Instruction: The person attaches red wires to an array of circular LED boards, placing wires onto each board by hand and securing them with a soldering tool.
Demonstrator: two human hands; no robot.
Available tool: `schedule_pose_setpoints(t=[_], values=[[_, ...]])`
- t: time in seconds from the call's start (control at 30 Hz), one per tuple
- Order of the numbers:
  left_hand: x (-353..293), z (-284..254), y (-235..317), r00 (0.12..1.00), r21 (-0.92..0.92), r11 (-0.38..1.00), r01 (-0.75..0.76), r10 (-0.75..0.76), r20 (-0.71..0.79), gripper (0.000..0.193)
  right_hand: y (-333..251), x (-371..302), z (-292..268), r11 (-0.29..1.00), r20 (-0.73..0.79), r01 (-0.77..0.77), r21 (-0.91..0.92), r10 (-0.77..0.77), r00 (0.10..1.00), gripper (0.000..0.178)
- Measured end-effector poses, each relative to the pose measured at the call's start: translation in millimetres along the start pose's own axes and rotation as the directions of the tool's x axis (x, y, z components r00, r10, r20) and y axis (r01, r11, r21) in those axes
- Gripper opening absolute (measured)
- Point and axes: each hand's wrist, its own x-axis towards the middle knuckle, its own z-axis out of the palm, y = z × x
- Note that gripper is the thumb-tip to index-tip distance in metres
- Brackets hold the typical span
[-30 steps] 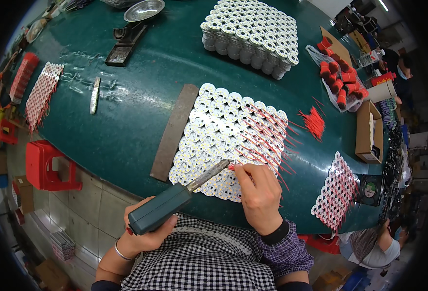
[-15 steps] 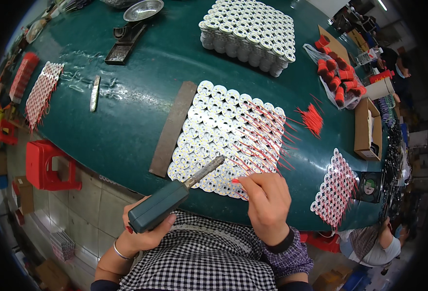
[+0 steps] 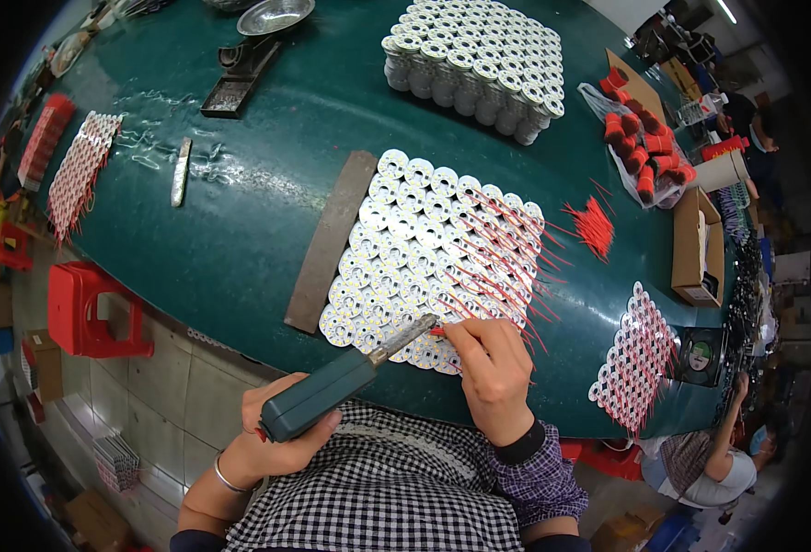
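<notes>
My left hand [image 3: 272,453] is closed around the dark green handle of a soldering iron [image 3: 324,397]. The iron's tip reaches over the near part of a panel of round white LED boards [image 3: 387,253]. Pinched in the fingers of my right hand [image 3: 494,379] is red wire [image 3: 437,332]; how many pieces, I cannot make out. Its end is right beside the iron tip, and whether they touch is too small to tell. Thin red wires stick out from the boards on the panel's right side. A flat dark metal bar [image 3: 333,244] lies along the panel's left edge.
Loose red wires [image 3: 593,228] lie right of the panel. Behind it rises a stack of board panels [image 3: 479,69]. Wired panels [image 3: 633,359] rest at the right and far left. A metal tray [image 3: 235,92], red bundles [image 3: 644,152] and a cardboard box [image 3: 697,248] stand farther off.
The iron's tip has shifted slightly right and toward me. My right hand has moved a little left and away from me, bringing the red wire's end beside the tip.
</notes>
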Motion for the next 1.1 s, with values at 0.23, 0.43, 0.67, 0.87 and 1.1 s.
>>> schedule_pose_setpoints(t=[0.23,0.43,0.67,0.87,1.1], values=[[2.0,2.3,-0.2,0.999,-0.06,0.998,0.032,-0.032,-0.001,0.022,-2.9,3.7,-1.3,1.0,-0.007,-0.015,0.02,0.015,1.0,0.039],[4.8,-1.2,0.7,1.0,0.002,1.0,0.001,-0.001,0.021,0.022,-2.3,3.2,-1.2,1.0,-0.001,-0.026,0.005,0.026,1.0,0.04],[-18.3,-2.3,-4.0,0.989,-0.078,0.991,0.109,-0.116,-0.088,0.03,-3.8,2.2,-2.4,0.999,0.026,-0.011,-0.041,0.012,1.0,0.03],[-21.3,-4.7,-11.4,0.996,0.004,1.0,0.031,-0.031,-0.088,0.032,-12.9,-0.4,-10.7,0.998,-0.012,0.038,-0.059,-0.038,0.999,0.031],[-20.4,-3.6,-8.3,0.997,-0.005,1.0,0.027,-0.027,-0.075,0.033,-14.2,-6.9,-0.1,0.999,-0.016,0.011,-0.033,-0.012,1.0,0.032]])
